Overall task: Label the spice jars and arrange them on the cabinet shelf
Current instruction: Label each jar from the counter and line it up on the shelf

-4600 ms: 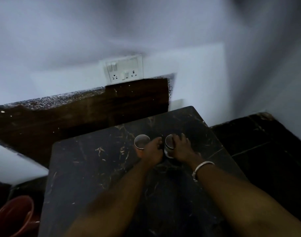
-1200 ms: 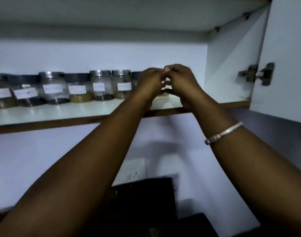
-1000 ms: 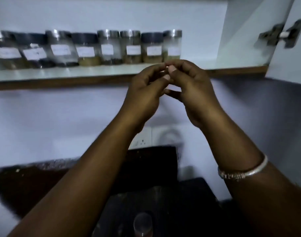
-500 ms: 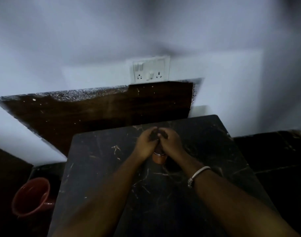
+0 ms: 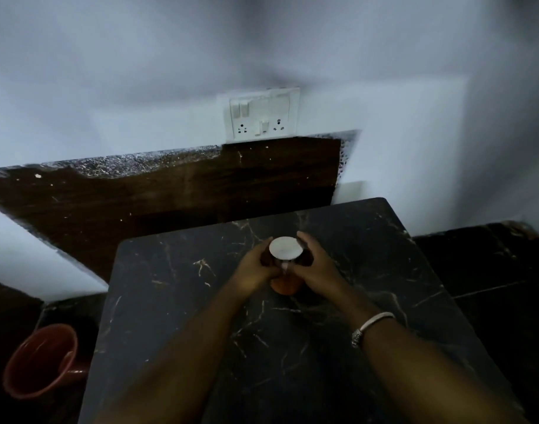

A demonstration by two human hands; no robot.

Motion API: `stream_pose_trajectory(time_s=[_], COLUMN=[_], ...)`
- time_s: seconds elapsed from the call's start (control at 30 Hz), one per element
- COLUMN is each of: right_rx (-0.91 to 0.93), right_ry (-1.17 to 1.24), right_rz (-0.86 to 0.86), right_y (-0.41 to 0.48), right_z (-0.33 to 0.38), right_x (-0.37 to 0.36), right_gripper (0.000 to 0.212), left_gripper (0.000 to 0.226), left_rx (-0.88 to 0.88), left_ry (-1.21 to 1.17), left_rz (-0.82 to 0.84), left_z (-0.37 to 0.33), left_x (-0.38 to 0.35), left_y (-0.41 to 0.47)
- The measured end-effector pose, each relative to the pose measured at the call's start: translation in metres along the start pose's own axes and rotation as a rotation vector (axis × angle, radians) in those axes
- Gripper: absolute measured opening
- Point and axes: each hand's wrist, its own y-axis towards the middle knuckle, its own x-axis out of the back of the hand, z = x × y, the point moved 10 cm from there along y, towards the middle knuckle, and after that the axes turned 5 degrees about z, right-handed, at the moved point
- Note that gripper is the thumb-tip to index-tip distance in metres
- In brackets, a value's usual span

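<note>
Head view shows the fingers (image 5: 305,242) of both hands curled round the sides of one spice jar (image 5: 285,286), with the thumbs meeting at its near face. A small pale bit shows between them, but the light is too dim to tell whether it is a label. The left hand (image 5: 254,270) grips the jar's left side and the right hand (image 5: 315,266) its right, just under the pale round lid (image 5: 286,247). The jar appears to stand upright near the middle of the dark marble table (image 5: 176,301). In light this poor, a label could likely go on crooked or creased. Thumbs pushing hard on the near face could also slide or tip the jar on the smooth stone. A red mug (image 5: 41,362) sits low, off the table's left edge and well apart.
</note>
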Motion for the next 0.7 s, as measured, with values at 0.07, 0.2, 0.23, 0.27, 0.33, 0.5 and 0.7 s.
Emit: stream_pose_trajectory(time_s=[0.07, 0.2, 0.23, 0.27, 0.33, 0.5, 0.7], right_rx=[0.005, 0.119, 0.171, 0.221, 0.319, 0.513, 0.686], right_ry=[0.055, 0.257, 0.322, 0.378, 0.433, 0.537, 0.441], right_rz=[-0.060, -0.101, -0.096, -0.075, -0.035, 0.035, -0.125], right_y=[-0.018, -0.054, -0.066, -0.077, -0.102, -0.150, -0.198], right_z=[0.035, 0.104, 0.126, 0.145, 0.182, 0.242, 0.277], right_x=[0.021, 0.048, 0.055, 0.059, 0.067, 0.081, 0.097], right_gripper=[0.097, 0.053, 0.036, 0.026, 0.031, 0.059, 0.066], left_gripper=[0.072, 0.050, 0.047, 0.044, 0.046, 0.048, 0.042], left_rx=[-0.084, -0.261, -0.308, -0.340, -0.385, -0.463, -0.557], left_ry=[-0.050, -0.125, -0.145, -0.175, -0.232, -0.592, -0.561], left_rz=[-0.010, -0.025, -0.039, -0.039, -0.023, 0.033, 0.043], left_z=[-0.037, -0.115, -0.139, -0.159, -0.195, -0.245, -0.285], left_x=[0.011, 0.023, 0.025, 0.025, 0.022, 0.015, -0.001], left_y=[-0.012, -0.042, -0.052, -0.061, -0.078, -0.108, -0.144])
